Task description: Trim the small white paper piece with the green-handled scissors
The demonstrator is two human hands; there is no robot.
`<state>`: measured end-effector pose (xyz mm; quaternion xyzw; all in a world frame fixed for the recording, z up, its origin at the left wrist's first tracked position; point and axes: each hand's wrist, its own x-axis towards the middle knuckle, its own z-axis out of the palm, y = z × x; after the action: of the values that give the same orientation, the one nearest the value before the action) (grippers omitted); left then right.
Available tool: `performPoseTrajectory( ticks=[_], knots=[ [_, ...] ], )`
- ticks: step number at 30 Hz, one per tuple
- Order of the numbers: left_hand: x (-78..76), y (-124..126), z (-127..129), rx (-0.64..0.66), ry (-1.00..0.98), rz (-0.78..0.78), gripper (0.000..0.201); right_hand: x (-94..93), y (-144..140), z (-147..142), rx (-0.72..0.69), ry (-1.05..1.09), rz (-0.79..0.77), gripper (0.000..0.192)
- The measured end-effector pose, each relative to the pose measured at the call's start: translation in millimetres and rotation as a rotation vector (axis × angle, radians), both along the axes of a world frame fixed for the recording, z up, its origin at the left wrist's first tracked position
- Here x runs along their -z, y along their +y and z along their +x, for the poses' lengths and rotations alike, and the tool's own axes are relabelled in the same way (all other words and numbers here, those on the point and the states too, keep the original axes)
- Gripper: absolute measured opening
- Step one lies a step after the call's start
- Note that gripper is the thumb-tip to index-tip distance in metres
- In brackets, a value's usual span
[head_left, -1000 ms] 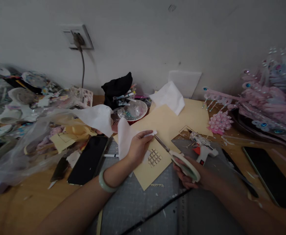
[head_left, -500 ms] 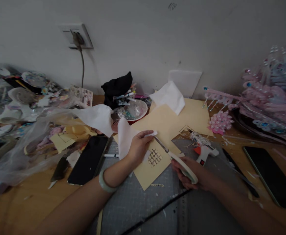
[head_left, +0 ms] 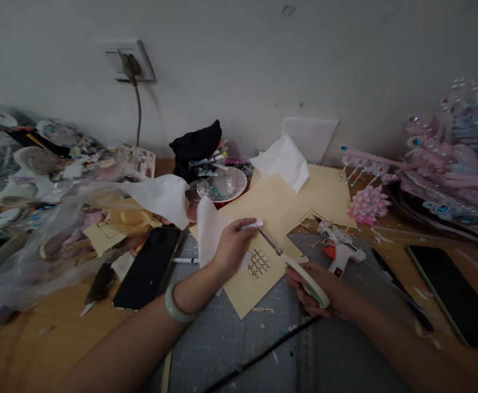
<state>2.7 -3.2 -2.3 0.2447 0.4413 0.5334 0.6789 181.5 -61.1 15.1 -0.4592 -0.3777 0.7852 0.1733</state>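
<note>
My left hand [head_left: 229,245] pinches a small white strip of fabric [head_left: 252,224] above a cream paper sheet [head_left: 250,286] that carries a cut-out lattice pattern [head_left: 258,263]. A jade bangle [head_left: 176,308] sits on that wrist. My right hand [head_left: 324,289] grips a pair of scissors with pale green handles [head_left: 304,277]. Their blades point up-left, and the tips meet the white strip at my left fingertips. Both hands hover over a grey cutting mat [head_left: 239,344].
A black phone [head_left: 148,267] lies left of the mat, another phone [head_left: 452,292] at the right. A white glue gun [head_left: 339,248] rests by larger cream sheets [head_left: 324,196]. White tissue [head_left: 282,161], a bead bowl [head_left: 220,185], a pink beaded headdress [head_left: 447,169] and clutter at left crowd the table.
The scissors in my right hand have closed a little and slid slightly left toward the strip. My left hand has stayed in place.
</note>
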Motion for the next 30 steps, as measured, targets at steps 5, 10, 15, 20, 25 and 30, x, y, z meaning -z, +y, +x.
performPoseTrajectory(
  ticks=[5, 10, 15, 20, 25, 30],
  knots=[
    [0.5, 0.0, -0.1, 0.010, 0.003, 0.009, 0.027, 2.2, -1.0, 1.2, 0.007, 0.009, 0.002, 0.042],
    [3.1, 0.7, -0.2, 0.004, -0.012, 0.018, 0.026, 2.7, -1.3, 1.0, 0.012, -0.021, 0.008, 0.041],
    [4.0, 0.9, -0.3, 0.005, -0.021, 0.032, 0.028, 1.4, -2.4, -0.8, 0.032, -0.027, 0.025, 0.045],
    [-1.2, -0.5, -0.2, -0.008, -0.010, -0.019, 0.030, 5.6, -3.9, 3.1, 0.101, 0.031, 0.049, 0.046],
    [0.8, 2.1, 1.1, -0.076, -0.066, 0.088, 0.016, 6.1, -1.7, 6.5, 0.015, 0.081, -0.026, 0.042],
    [4.3, 3.7, 1.0, -0.080, -0.085, 0.073, 0.016, 4.1, 0.6, 6.9, 0.000, 0.163, -0.129, 0.040]
  ],
)
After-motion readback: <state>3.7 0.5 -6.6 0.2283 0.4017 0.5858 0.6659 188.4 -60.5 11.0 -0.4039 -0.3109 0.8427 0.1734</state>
